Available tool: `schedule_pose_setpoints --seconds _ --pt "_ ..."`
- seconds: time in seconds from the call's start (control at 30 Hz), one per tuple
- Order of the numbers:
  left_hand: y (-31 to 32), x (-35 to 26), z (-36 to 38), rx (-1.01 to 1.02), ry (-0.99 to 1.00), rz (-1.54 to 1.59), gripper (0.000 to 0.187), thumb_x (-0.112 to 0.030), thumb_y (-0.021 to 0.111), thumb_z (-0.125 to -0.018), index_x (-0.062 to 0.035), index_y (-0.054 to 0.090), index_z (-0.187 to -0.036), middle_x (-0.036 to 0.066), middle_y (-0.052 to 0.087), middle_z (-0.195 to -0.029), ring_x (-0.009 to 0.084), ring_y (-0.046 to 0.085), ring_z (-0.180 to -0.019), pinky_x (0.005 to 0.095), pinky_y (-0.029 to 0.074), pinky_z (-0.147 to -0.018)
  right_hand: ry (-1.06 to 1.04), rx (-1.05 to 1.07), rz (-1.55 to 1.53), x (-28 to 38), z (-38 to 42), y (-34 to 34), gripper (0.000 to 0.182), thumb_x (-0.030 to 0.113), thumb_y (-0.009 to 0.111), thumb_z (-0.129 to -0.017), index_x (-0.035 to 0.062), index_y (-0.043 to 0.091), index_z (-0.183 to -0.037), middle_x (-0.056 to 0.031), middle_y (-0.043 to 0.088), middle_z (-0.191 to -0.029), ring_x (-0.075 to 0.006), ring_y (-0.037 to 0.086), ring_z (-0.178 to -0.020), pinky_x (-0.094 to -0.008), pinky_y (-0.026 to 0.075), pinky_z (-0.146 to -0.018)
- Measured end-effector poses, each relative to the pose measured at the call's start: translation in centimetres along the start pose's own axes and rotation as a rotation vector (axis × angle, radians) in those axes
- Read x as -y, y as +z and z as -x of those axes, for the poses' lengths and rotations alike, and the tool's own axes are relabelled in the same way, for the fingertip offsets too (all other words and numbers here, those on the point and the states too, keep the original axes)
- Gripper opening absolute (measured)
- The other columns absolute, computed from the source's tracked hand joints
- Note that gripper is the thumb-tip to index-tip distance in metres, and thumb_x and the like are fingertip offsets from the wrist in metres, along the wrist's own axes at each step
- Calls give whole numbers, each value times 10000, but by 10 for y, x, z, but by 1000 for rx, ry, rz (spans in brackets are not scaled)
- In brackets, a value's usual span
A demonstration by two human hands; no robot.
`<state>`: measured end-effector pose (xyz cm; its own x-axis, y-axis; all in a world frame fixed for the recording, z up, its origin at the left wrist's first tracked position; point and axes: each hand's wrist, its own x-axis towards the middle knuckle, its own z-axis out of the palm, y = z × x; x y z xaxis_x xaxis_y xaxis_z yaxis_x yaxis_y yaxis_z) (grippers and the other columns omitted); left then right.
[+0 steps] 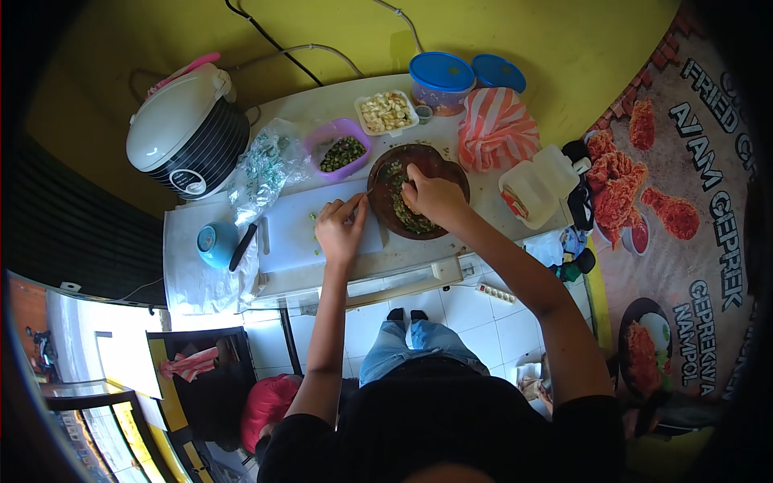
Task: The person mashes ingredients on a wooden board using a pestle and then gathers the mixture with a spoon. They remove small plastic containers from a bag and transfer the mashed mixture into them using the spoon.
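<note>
A round brown mortar with mashed green chilli in it sits on the white counter. My right hand is curled down into the mash, and whatever it may hold is hidden under the fingers. My left hand lies over the white cutting board, its fingertips pinching the mortar's left rim. A few green bits lie on the board near that hand.
Behind the mortar are a purple tub of green chillies, a white tray of garlic, two blue-lidded tubs, a striped bag and a white jug. On the left are a rice cooker, a bag of greens, a blue cup and a knife.
</note>
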<state>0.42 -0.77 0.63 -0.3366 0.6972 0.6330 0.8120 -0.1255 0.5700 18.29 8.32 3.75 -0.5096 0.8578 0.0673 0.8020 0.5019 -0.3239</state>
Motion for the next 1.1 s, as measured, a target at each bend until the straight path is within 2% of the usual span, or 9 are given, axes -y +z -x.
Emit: schedule_pose_setpoints --seconds 0.13,0.23,0.37,0.5,0.63,0.67,0.87,0.97,1.1 --pt "0 2 1 0 -12 -5 102 -170 712 -785 -126 751 -870 35 528 -573 191 499 -527 338 419 -532 168 386 -211 7 -17 -44 403 425 396 -970 92 412 -1199 -164 596 -614 -263 578 -441 -380 446 -414" --pt "0 0 0 -14 5 -11 106 -173 710 -788 -125 750 -873 34 525 -570 192 496 -524 338 418 -533 168 631 -156 -2 -37 -64 408 427 421 -961 96 399 -1199 -157 614 -730 -254 599 -550 -400 477 -488" --pt "1 2 0 -39 16 -25 102 -167 709 -789 -123 750 -872 31 520 -566 188 493 -520 335 418 -535 104 500 -289 -8 -55 -65 404 455 437 -965 96 429 -1150 -94 503 -526 -208 501 -400 -350 397 -356" --pt "1 1 -1 -41 16 -29 98 -155 711 -786 -122 750 -870 28 520 -565 185 492 -518 332 417 -534 76 470 -217 -3 -74 -44 407 454 438 -962 92 441 -1147 -98 517 -551 -192 506 -397 -340 393 -352" --pt "0 0 -1 -43 -14 -15 102 -148 714 -782 -119 750 -872 29 524 -568 184 493 -518 329 417 -532 -117 76 -99 -2 -60 -6 402 396 441 -932 107 461 -1211 -158 679 -834 -328 666 -730 -462 497 -672" --pt "0 -1 -1 -37 -11 -18 103 -147 714 -781 -119 750 -873 30 524 -568 184 492 -517 329 417 -532 -1 164 -43 2 -53 -11 413 386 447 -919 142 447 -1252 -167 680 -838 -351 663 -781 -481 494 -692" --pt "1 1 -1 -23 -23 -15 107 -143 719 -775 -117 751 -874 32 524 -568 185 488 -514 330 415 -531 40 141 -60 -3 -17 -4 405 377 447 -923 168 440 -1270 -179 671 -803 -359 660 -768 -494 497 -673" --pt "0 -2 -5 -8 -46 -14 112 -139 722 -775 -111 751 -879 38 534 -574 184 491 -524 328 418 -537 55 111 -81 6 -29 -13 324 399 442 -933 142 440 -1130 -151 667 -804 -365 654 -755 -500 484 -651" --pt "-1 -2 -3 10 -71 -12 120 -132 724 -780 -96 750 -891 52 555 -588 185 498 -546 324 424 -550 72 40 -56 8 -25 -5 355 360 463 -920 175 446 -1223 -151 649 -700 -352 654 -701 -486 493 -620"
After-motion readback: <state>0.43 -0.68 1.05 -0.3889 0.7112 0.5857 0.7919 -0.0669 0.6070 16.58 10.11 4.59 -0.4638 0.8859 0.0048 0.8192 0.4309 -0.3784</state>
